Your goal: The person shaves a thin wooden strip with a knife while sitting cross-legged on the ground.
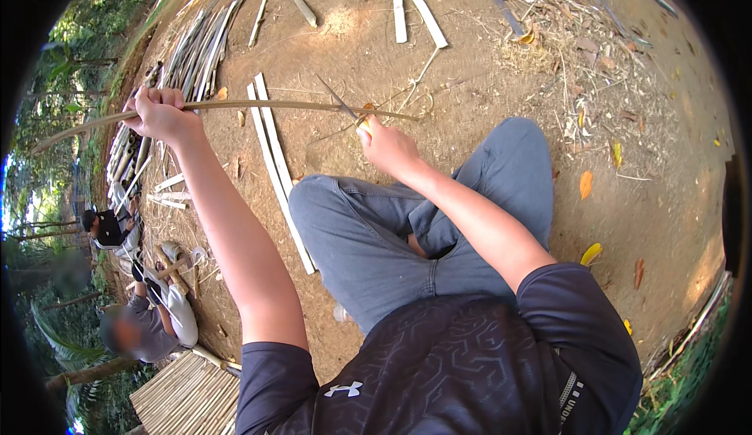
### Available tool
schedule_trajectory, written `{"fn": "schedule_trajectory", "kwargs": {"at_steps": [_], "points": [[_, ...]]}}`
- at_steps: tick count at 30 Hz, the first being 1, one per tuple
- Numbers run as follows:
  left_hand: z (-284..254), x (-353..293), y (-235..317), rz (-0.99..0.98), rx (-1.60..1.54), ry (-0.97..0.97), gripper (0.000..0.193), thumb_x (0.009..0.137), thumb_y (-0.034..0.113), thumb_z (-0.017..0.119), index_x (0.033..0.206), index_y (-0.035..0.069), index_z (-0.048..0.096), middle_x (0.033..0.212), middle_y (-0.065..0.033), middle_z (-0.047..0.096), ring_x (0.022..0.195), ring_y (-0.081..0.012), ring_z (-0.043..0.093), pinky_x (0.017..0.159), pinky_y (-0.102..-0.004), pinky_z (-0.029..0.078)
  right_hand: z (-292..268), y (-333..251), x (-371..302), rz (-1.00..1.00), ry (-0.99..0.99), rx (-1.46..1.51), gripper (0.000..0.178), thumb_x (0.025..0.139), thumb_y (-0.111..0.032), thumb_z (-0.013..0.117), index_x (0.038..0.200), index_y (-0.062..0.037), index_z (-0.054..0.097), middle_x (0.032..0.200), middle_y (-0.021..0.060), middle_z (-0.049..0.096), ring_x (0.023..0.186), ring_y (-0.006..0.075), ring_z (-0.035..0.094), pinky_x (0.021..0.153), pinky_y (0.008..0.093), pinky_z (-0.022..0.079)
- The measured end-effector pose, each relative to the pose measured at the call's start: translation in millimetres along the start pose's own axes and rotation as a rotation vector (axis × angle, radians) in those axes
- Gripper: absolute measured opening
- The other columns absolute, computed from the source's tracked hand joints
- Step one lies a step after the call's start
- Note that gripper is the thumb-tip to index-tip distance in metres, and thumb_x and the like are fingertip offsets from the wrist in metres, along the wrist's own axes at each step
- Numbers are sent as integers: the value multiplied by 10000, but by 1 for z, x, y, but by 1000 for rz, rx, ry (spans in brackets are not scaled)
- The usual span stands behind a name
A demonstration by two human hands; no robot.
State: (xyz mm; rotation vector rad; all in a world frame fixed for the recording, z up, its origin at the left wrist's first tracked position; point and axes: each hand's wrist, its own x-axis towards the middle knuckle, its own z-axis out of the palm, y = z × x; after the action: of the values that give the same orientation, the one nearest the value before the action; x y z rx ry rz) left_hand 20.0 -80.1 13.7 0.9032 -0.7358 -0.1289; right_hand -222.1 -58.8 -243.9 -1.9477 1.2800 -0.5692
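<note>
My left hand (164, 115) is closed around a long, thin bamboo strip (251, 104), out at the left with the arm stretched. The strip bows gently; one end reaches past that hand to the far left, the other runs above my knees. In front of my lap, my right hand (389, 149) grips a knife (338, 98) by its yellowish handle. Its narrow blade points up and left, crossing the strip near the right end. Whether the edge touches the strip I cannot tell.
Two pale bamboo slats (274, 157) lie beside my crossed legs (427, 223). A pile of bamboo strips (205, 47) is at upper left, with more slats (398, 4) at the top. Two people sit at left, near a slatted bamboo mat (184, 396). Shavings and leaves litter the right.
</note>
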Motion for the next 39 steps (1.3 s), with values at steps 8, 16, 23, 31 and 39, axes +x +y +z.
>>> {"fn": "schedule_trajectory", "kwargs": {"at_steps": [8,16,23,31,39], "points": [[5,-14,11,26,30,101,180,977,5,449,1050,135,348,691,-8,412,471,-67,289,372,-241,237,-7,-12,0,79,-74,62,395,1022,-376,453,1114,-13,578,858,246,703,824,421,704,726,532,545],[8,-22,20,-10,177,174,260,994,45,492,1222,-33,395,816,-57,476,544,-58,403,445,-183,365,-46,-62,0,68,-40,3,423,1030,-384,437,1136,2,576,897,262,706,873,422,705,762,550,535],[12,-9,-10,289,218,203,61,953,39,519,973,54,463,763,13,429,603,-67,411,507,-254,352,-25,-22,12,11,-30,-198,423,1027,-397,445,1136,-6,561,901,278,696,891,459,687,785,561,529],[15,-10,1,309,214,273,88,947,80,577,992,21,530,774,-7,482,693,-121,459,635,-305,410,-48,-42,7,126,-213,-399,433,1025,-387,456,1184,-3,578,1030,292,684,1021,449,665,889,548,509],[27,-17,-1,344,165,244,102,949,90,579,996,4,549,823,-29,513,755,-125,475,693,-303,425,-34,43,17,169,-264,-520,435,1024,-405,451,1100,-18,632,1047,282,689,1006,448,666,882,556,508]]}}
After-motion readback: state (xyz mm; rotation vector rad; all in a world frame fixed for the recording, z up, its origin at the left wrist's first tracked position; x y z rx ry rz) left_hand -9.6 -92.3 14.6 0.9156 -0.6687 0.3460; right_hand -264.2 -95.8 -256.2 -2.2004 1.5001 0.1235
